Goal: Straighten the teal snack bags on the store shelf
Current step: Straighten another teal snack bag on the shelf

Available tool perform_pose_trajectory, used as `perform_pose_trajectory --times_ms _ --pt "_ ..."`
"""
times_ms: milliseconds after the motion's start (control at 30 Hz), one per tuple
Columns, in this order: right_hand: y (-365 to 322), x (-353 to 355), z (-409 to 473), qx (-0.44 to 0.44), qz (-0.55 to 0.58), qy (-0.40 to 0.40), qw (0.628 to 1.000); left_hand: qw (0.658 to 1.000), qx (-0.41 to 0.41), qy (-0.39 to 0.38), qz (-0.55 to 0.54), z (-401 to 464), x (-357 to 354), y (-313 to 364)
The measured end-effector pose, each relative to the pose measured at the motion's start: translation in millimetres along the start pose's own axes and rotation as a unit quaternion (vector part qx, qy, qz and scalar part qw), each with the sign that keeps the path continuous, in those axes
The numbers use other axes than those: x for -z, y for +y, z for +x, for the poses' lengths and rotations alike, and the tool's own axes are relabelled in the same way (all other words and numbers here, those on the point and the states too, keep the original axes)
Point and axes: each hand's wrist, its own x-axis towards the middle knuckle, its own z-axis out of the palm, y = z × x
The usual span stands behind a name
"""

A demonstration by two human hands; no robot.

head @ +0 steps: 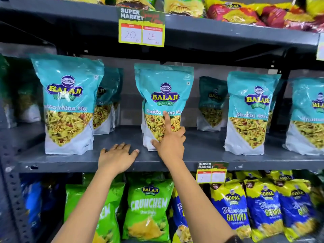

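Several teal snack bags stand upright on the grey middle shelf (pixel 108 160). The middle teal bag (pixel 163 95) stands near the front edge. My right hand (pixel 171 141) touches its lower front, index finger stretched up along the bag and thumb at its bottom left corner, not wrapped around it. My left hand (pixel 116 157) lies flat and palm down on the bare shelf, left of that bag, holding nothing. A large teal bag (pixel 67 102) stands at the left, with others behind it. Further teal bags (pixel 250 111) stand to the right, one set farther back (pixel 211 102).
A yellow price tag (pixel 141 27) hangs from the shelf above, and a smaller tag (pixel 211 173) from the middle shelf's edge. Green snack bags (pixel 149 207) and blue-yellow bags (pixel 263 209) fill the shelf below. Red and yellow packs (pixel 245 13) lie on the top shelf.
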Motion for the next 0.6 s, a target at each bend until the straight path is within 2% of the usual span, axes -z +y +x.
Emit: perform_pose_trajectory --times_ms 600 --pt "-4 17 -31 0.005 -0.052 0.030 0.998 1.000 -0.005 -0.005 0.001 -6 4 3"
